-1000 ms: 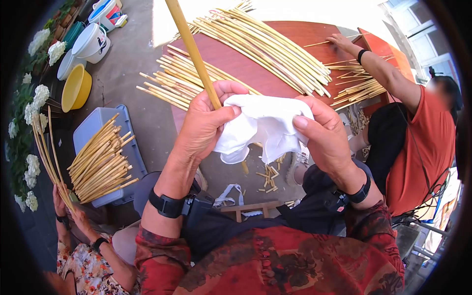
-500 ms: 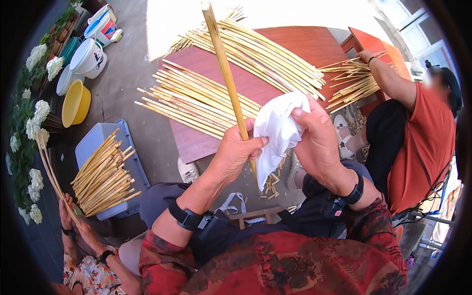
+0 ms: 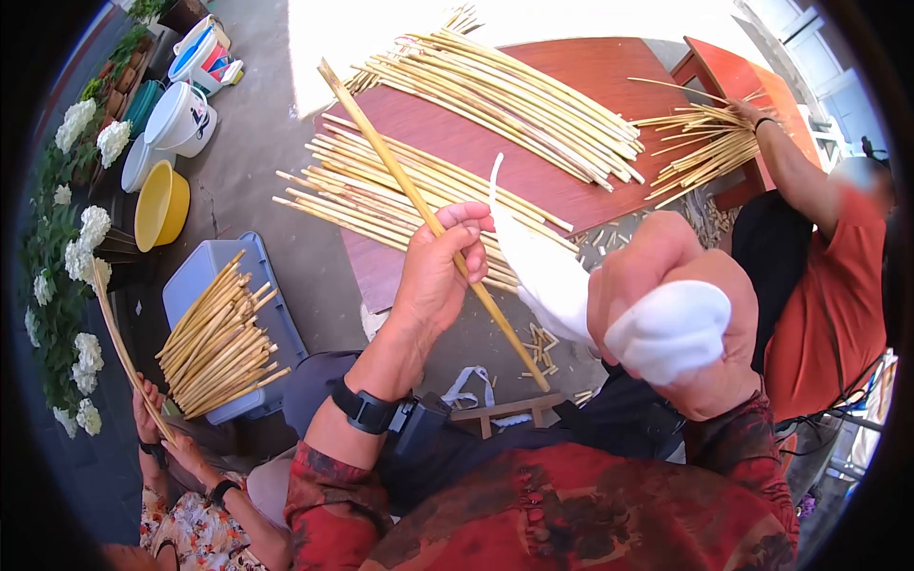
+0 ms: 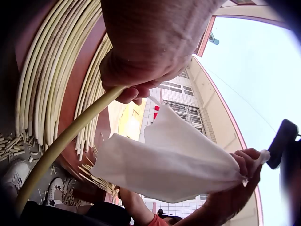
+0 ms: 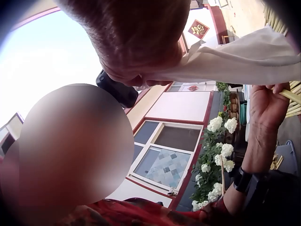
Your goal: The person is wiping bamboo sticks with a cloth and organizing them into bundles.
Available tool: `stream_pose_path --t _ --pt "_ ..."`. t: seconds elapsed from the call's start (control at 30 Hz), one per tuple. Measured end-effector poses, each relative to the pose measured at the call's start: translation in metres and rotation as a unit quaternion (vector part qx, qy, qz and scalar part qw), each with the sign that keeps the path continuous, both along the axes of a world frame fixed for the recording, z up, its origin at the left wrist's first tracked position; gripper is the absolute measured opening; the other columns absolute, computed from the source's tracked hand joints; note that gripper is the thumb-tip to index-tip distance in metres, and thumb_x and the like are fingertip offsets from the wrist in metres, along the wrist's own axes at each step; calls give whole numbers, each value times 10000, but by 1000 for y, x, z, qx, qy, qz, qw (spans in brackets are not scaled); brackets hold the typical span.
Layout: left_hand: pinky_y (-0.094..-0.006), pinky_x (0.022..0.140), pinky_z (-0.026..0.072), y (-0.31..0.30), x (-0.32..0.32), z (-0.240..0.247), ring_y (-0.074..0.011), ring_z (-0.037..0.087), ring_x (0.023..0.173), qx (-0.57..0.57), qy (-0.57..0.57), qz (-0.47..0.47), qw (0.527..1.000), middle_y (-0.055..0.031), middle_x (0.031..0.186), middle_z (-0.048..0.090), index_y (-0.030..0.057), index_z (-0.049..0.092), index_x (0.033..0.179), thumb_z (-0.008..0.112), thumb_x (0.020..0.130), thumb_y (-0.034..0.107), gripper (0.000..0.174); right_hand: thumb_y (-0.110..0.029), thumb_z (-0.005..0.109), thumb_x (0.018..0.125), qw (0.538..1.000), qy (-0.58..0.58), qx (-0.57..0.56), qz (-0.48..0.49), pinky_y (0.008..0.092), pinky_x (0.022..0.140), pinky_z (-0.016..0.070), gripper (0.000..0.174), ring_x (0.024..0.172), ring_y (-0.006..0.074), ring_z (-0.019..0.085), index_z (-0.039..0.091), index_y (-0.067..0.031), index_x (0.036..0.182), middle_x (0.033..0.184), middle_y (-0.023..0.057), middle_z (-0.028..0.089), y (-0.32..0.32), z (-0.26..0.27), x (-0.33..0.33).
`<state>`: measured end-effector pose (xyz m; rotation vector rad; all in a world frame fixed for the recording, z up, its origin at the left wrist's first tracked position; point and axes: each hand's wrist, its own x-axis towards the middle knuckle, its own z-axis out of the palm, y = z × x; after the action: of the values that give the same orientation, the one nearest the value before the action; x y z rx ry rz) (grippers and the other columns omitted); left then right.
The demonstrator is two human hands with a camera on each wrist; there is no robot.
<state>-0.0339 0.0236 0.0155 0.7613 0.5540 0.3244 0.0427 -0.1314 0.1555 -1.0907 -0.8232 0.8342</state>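
My left hand (image 3: 433,276) grips a long tan stick (image 3: 386,155) slantwise, its lower end pointing down toward my lap. A white cloth (image 3: 557,290) stretches between my two hands. In the left wrist view, a narrow strip of the cloth (image 4: 178,150) runs up to the left fingertips. My right hand (image 3: 657,252) is curled into a fist round the other end, raised close to the head camera, and a bunched part of the cloth bulges from it. The right wrist view has the cloth (image 5: 235,59) pulled out in folds toward the left hand.
Rows of similar sticks (image 3: 505,105) lie on a reddish table (image 3: 581,62). Cut pieces litter the ground below. At right a person in an orange shirt (image 3: 819,295) handles thin sticks; at left another person holds sticks beside a grey-blue bin (image 3: 276,319). A yellow basin (image 3: 164,205) stands behind.
The cloth was bunched between both hands beside the stick; now my right hand has drawn it right and up toward the camera, pulling it long. The stick has tilted further left.
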Motion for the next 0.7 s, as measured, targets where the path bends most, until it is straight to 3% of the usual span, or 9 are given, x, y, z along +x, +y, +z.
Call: stream_pose_path --t 0.07,0.13,0.7 --pt "-202 439 344 -3 0 4 -62 420 504 -16 13 -11 1000 -92 840 563 -14 517 946 443 789 8 176 -98 482 803 997 -52 -33 -40 239 471 320 108 514 108 425 424 -37 736 629 49 430 3 33 -27" --pt "-202 444 358 -6 3 -2 -66 429 509 -8 -6 -28 1000 -92 832 564 -15 517 943 445 791 10 170 -143 509 802 989 -106 -68 -73 231 390 254 294 427 97 373 381 -90 543 513 23 362 6 46 -41" --pt "-219 473 377 -8 3 -4 -83 461 538 3 13 -48 999 -83 827 563 -13 534 969 466 794 22 191 -144 489 822 987 -145 39 -61 213 423 264 273 441 96 354 372 -85 582 552 17 387 -4 47 -40"
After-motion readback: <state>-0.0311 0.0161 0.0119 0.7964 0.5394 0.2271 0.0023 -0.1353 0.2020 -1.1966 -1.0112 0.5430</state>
